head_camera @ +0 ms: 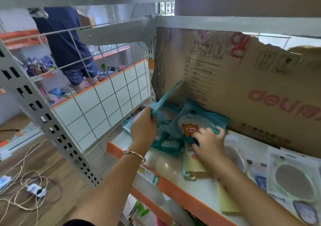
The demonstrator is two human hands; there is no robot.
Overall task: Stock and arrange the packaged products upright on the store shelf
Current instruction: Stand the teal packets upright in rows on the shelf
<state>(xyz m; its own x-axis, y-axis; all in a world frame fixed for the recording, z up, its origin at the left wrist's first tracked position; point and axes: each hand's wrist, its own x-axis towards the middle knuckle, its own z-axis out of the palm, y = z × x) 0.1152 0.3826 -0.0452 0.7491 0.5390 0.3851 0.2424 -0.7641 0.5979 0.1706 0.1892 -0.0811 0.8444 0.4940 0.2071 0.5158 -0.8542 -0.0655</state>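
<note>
Your left hand (143,126) grips a flat teal packet (162,100) by its lower edge, tilted up against the torn cardboard (243,86) at the far left of the shelf (173,168). Your right hand (209,142) pinches a glossy teal pouch (196,119) (round window, orange cartoon face) lying atop other teal packs (167,145).

A shop being stocked: metal retail shelving (52,128) with orange price-strip edges (173,189) is holding packaged goods (196,121), and a cardboard shipping carton (243,86) is sitting on the shelf.
</note>
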